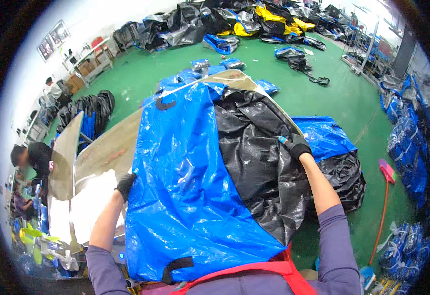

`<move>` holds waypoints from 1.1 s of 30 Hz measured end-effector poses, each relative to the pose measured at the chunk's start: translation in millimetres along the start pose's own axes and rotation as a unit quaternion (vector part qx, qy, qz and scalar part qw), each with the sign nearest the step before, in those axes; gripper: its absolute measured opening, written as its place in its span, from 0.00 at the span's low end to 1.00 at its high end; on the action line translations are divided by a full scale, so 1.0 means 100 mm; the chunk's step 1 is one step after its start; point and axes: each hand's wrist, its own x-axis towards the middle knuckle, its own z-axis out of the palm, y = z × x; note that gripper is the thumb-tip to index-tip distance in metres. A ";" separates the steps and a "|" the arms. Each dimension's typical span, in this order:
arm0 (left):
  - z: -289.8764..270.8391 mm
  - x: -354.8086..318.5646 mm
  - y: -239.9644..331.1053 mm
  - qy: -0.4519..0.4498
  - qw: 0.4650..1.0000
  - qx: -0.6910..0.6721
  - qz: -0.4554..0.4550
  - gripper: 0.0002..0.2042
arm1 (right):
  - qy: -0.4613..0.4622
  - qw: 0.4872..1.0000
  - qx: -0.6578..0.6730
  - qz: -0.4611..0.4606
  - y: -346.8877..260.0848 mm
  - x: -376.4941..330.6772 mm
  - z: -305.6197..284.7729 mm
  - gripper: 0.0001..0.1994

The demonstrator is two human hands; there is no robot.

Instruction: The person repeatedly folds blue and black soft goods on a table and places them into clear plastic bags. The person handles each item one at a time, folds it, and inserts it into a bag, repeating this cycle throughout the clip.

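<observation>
1. I see my gloved left hand [125, 184] gripping the left edge of the blue-and-black tarp cover [200, 182].
2. My gloved right hand [297, 146] clamps its right edge.
3. The cover lies spread on the metal worktop [109, 150].

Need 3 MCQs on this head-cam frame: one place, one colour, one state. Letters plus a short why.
1. Where does the broom lie?
A. on the green floor to the person's right
B. on the metal table
C. against the far wall

2. What colours make up the sheet that is being handled?
A. yellow and red
B. blue and black
C. all white

3. What is the right hand doing?
A. hanging free in the air
B. resting flat on the floor
C. gripping the sheet's black edge

Key: 1 A, it lies on the floor at the right of the view. 2 B, a blue panel joins a black one. 3 C, the gloved fingers close on the black edge; the left hand is at the blue edge.
</observation>
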 end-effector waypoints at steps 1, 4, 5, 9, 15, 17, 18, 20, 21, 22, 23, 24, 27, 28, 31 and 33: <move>0.03 0.06 0.02 -0.016 0.997 0.067 0.029 0.11 | -0.029 1.000 -0.006 -0.008 -0.01 -0.01 -0.12 0.31; -0.11 0.13 -0.02 0.155 0.930 0.092 0.320 0.17 | 0.070 0.970 0.208 -0.104 0.19 -0.08 -0.51 0.22; -0.19 0.14 -0.06 0.274 0.893 0.241 0.264 0.19 | 0.092 0.966 0.239 -0.025 0.31 -0.06 -0.64 0.21; -0.43 0.07 -0.28 0.188 0.868 0.445 0.110 0.25 | -0.007 0.974 0.193 0.120 0.70 -0.16 -0.74 0.25; 0.74 -0.23 0.43 0.332 0.686 0.524 0.382 0.32 | -0.038 0.997 -0.052 -0.053 -0.15 -0.03 -1.19 0.47; 1.51 -0.33 0.73 0.137 0.674 0.474 0.550 0.24 | 0.002 0.991 -0.096 -0.090 -0.71 0.15 -1.16 0.53; 1.88 -0.35 0.82 0.051 0.672 0.467 0.573 0.24 | 0.030 0.991 -0.109 -0.076 -0.96 0.24 -1.06 0.47; 2.55 -0.33 0.84 -0.036 0.678 0.507 0.531 0.31 | -0.102 0.971 -0.185 -0.115 -1.30 0.52 -0.87 0.30; 2.81 -0.29 0.80 -0.081 0.672 0.494 0.546 0.35 | -0.029 0.967 -0.163 -0.193 -1.37 0.64 -0.77 0.25; 2.96 -0.28 0.69 -0.078 0.661 0.536 0.519 0.38 | 0.078 0.983 -0.128 -0.110 -1.36 0.83 -0.78 0.23; 3.06 -0.26 0.58 -0.086 0.637 0.580 0.499 0.41 | 0.188 0.978 -0.087 -0.040 -1.35 1.01 -0.80 0.22; 3.13 -0.23 0.48 -0.062 0.642 0.560 0.519 0.42 | 0.321 0.941 -0.057 -0.085 -1.26 1.11 -0.79 0.19; 2.83 0.02 0.43 -0.116 0.638 0.512 0.564 0.30 | 0.244 0.958 -0.076 -0.130 -1.00 1.32 -0.85 0.17; 2.63 0.11 0.48 -0.172 0.837 0.271 0.443 0.20 | 0.227 0.957 -0.086 -0.162 -0.91 1.32 -0.85 0.16; 1.46 0.67 0.89 0.266 0.697 0.315 0.586 0.17 | 0.312 0.928 -0.034 -0.199 -0.73 1.25 -0.78 0.14; 0.62 1.13 1.12 0.539 0.586 0.344 0.497 0.26 | 0.369 0.907 0.002 -0.204 -0.65 1.19 -0.72 0.14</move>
